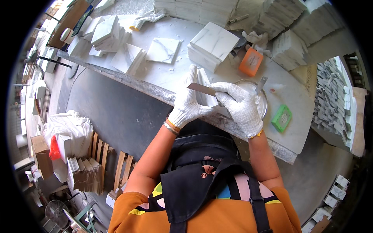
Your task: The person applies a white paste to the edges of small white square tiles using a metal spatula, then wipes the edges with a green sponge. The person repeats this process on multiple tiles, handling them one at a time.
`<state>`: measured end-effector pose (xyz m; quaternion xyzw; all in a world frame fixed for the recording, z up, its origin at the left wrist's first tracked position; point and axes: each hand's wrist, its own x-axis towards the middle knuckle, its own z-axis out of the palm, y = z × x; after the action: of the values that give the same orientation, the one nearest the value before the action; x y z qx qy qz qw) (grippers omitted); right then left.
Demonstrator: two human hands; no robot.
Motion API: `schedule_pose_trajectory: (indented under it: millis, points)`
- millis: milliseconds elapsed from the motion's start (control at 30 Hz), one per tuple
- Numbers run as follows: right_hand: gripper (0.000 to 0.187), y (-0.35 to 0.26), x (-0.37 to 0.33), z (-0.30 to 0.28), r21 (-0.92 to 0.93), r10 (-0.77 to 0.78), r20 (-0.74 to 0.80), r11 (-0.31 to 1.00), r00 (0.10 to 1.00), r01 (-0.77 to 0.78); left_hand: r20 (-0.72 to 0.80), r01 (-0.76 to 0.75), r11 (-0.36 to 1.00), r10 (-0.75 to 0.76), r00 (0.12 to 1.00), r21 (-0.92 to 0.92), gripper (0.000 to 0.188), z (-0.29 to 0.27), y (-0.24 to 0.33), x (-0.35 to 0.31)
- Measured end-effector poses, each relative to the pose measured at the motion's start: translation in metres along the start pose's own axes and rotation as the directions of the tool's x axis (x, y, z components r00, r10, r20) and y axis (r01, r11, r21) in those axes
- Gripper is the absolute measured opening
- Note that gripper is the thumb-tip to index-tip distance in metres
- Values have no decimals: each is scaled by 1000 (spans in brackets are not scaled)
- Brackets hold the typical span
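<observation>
My left hand [186,104], in a white knit glove, grips a white marble tile [208,101] at the table's near edge, its thumb along the lower side. My gloved right hand [241,109] is closed around a putty knife [201,89], whose flat metal blade points left across the tile's upper part. Whether the blade touches the tile I cannot tell. Partly hidden behind my right hand is a round metal pan [265,108] with white paste in it. A second flat metal blade [261,84] leans on its rim.
Beyond my hands stand a tile stack [213,42] and a single flat tile [163,49]. An orange box [251,62] and a green box [281,118] lie at the right. More stacked tiles [105,33] and a loose glove [147,18] are at the far left.
</observation>
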<state>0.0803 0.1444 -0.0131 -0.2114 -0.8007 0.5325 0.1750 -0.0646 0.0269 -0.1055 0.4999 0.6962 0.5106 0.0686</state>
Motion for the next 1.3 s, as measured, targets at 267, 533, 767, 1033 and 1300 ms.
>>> schedule_pose_trajectory:
  millis: [267,533,767,1033,1300]
  points:
    - [23,-2,-10,-4,-129,-113,1,985,994,113,35,-49,995,45,998,92,122,-6,0,3]
    - [22,-5,-17,-1,-74,-3,-25,997,1000,1,-2,-31,999,31,1000,21,123,-4,-1,3]
    - [21,-6,-20,-1,-64,41,-26,997,999,-43,11,-6,999,7,1000,-36,125,-2,-6,-1]
    - [21,-5,-6,2,-59,-32,-19,998,999,31,-12,-19,998,20,1000,64,121,-3,1,2]
    - [22,-6,-24,3,-43,11,-63,999,998,-14,-2,-5,1000,5,1000,-5,127,-4,3,2]
